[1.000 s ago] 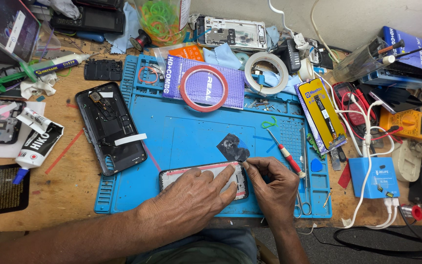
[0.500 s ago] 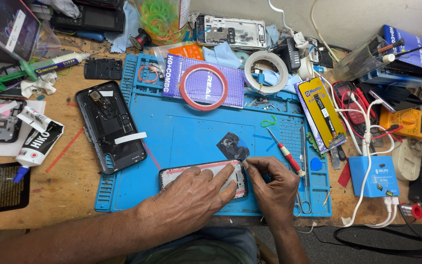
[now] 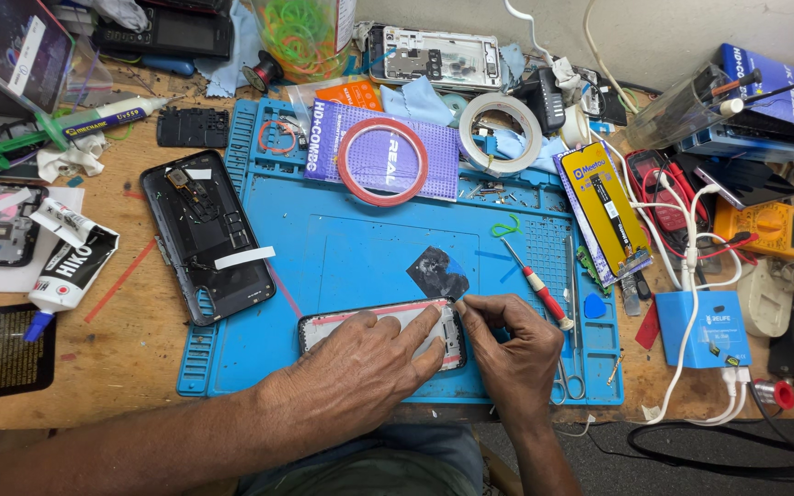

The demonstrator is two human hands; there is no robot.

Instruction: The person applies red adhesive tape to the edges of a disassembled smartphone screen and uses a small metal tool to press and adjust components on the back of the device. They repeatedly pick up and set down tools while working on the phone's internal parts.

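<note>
Hands barely shifted, left hand (image 3: pixel 360 372) flat on phone frame (image 3: pixel 337 323), right hand (image 3: pixel 507 354) pinching its end

Clearly a phone repair workshop: blue work mat (image 3: pixel 360 248), opened phone shells (image 3: pixel 206 234), tape rolls (image 3: pixel 382 161), screwdriver (image 3: pixel 537 285), yellow multimeter (image 3: pixel 772 227), tangled cables (image 3: pixel 691 239).

Both hands, the left hand (image 3: pixel 360 372) and right hand (image 3: pixel 512 354), are bare, forearms unsleeved, without rings, watch or gloves.

Worn wooden workbench (image 3: pixel 130 367), pale wall (image 3: pixel 691 28) behind, even light.
</note>
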